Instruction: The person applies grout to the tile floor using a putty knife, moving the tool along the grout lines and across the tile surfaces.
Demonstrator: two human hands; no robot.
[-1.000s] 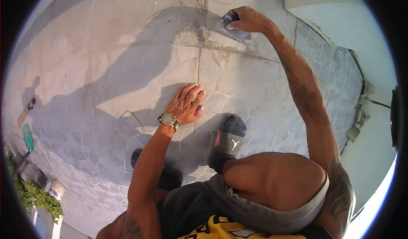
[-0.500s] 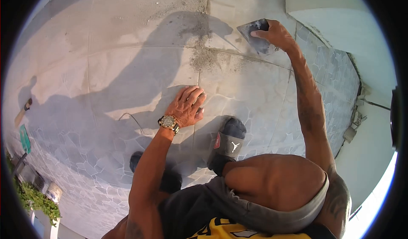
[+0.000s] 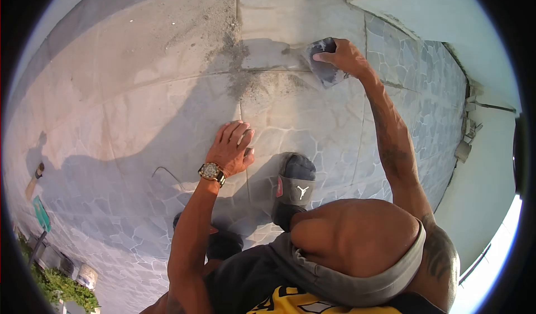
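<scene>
In the head view, my right hand [image 3: 349, 58] grips a flat, dark scraper [image 3: 329, 75] smeared with pale residue, thumb across its face. The tool is tilted at the tiled floor [image 3: 312, 113], close to a joint between large tiles. Grey grit [image 3: 244, 85] lies along the joints to its left. My left hand [image 3: 231, 146], with a watch [image 3: 210, 171] on its wrist, rests on the floor nearer my body, fingers stretched out over a tile seam. My sandalled foot [image 3: 297, 184] is planted to the right of it.
A thin bent wire [image 3: 167, 173] lies left of my left hand. Farther left are a wooden-handled brush [image 3: 34, 181] and a green tool [image 3: 41, 213], with plants [image 3: 64, 286] below. A pale wall [image 3: 427, 10] borders the right side, with rubble [image 3: 463, 151] at its foot.
My right hand and the scraper have moved down and left in view. The whole view has shifted slightly, so my left hand appears lower and farther left, still on the floor.
</scene>
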